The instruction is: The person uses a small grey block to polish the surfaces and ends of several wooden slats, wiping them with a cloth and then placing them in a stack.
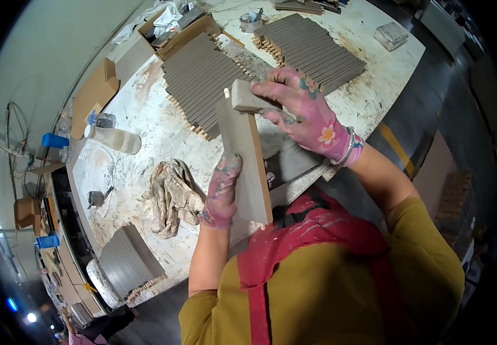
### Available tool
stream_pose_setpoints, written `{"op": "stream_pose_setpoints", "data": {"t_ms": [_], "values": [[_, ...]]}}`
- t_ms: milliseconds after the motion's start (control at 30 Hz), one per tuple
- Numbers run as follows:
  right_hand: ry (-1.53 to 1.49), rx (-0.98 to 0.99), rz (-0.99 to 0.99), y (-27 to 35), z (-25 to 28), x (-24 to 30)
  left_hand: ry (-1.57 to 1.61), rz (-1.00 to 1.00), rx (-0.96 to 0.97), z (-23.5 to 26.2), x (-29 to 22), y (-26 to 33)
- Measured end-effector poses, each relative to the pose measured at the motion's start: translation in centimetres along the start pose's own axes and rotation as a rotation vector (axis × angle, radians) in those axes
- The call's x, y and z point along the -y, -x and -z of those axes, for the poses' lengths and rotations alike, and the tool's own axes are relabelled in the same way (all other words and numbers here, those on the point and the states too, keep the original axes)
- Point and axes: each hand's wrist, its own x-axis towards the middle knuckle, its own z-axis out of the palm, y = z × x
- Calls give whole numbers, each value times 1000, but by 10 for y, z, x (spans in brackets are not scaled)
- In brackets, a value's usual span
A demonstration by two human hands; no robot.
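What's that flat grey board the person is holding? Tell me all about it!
The flat grey rectangular board looks like smooth painted wood, with a pale raw edge on its right side. It stands tilted over the stained white worktable. The gloved left hand grips its lower left edge, while the gloved right hand presses a small grey block on its top end.

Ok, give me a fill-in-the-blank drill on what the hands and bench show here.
1. The left hand steadies a grey ____ standing on edge.
2. The right hand presses a small ____ against the panel's top end.
3. Both hands wear pink ____ gloves.
4. A crumpled ____ lies on the bench left of the panel.

Missing words: panel; block; flowered; rag
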Motion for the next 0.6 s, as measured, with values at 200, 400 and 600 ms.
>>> {"op": "stream_pose_setpoints", "data": {"t_ms": [200,400,600], "values": [[190,223,403,44,-19,10,-144,-187,-12,19,-23,-14],[-271,678,90,58,-3,28,-280,-279,-164,50,-31,-21],[-179,110,89,30,-3,23,102,-55,-32,11,-14,-24]]}}
